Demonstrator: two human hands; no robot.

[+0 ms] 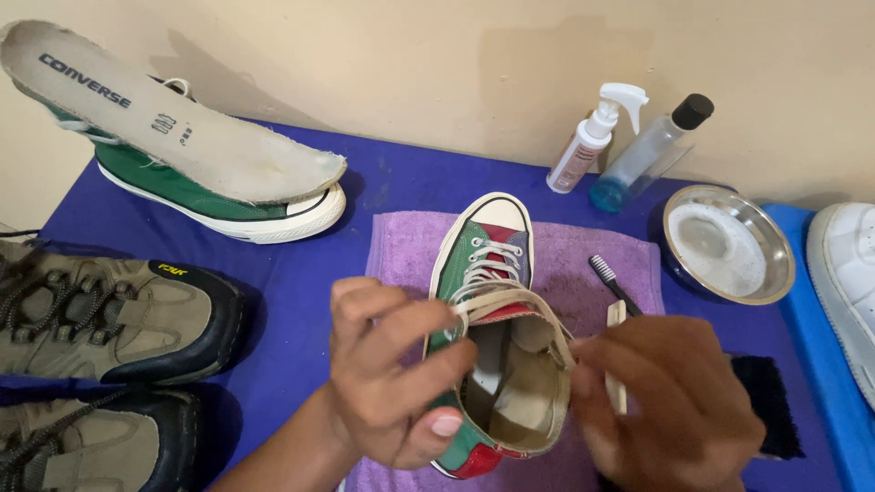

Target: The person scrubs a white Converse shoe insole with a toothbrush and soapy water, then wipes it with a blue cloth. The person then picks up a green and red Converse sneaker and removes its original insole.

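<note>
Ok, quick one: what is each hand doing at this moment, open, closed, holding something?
Left hand: closed on the collar of the green and red sneaker, pinching a lace end.
Right hand: closed on the beige lace at the collar's other side.

1 head-worn view, looking steeply down and forward across a blue-covered table (301,273) toward a beige wall (437,64). Close range: both hands fill the lower centre. No second view shares the scene.
</note>
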